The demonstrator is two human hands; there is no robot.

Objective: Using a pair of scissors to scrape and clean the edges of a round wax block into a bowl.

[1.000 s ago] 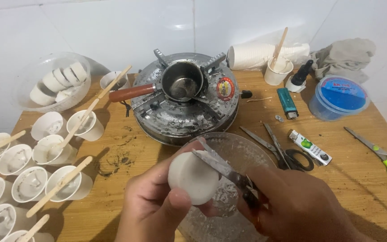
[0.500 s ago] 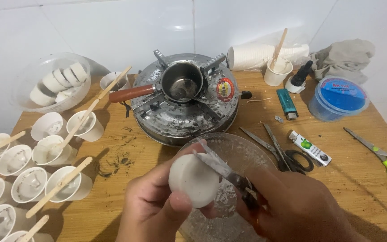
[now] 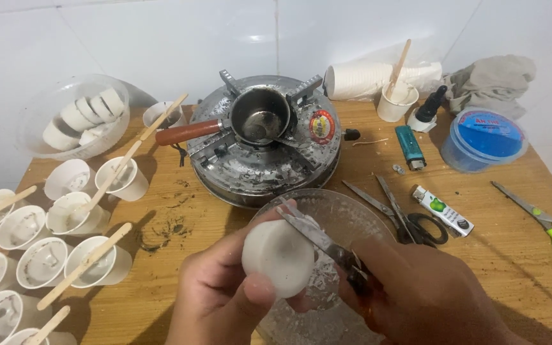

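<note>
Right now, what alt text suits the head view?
The left hand holds a white wax block over a clear bowl while the right hand presses a blade against it, paper cups nearby.

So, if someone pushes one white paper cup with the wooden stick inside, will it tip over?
Probably yes. The paper cup looks thin and light, and its wooden stick leans far beyond the rim, so it seems top-heavy. Crowded neighbouring cups might catch it.

I see a wooden table (image 3: 499, 255). On it stand a round metal stove (image 3: 263, 150), white paper cups with wooden sticks (image 3: 65, 217), a clear glass bowl (image 3: 346, 217), black scissors (image 3: 404, 214), green-handled scissors (image 3: 547, 220), a blue lighter (image 3: 410, 147) and a blue tub (image 3: 483, 137).
</note>
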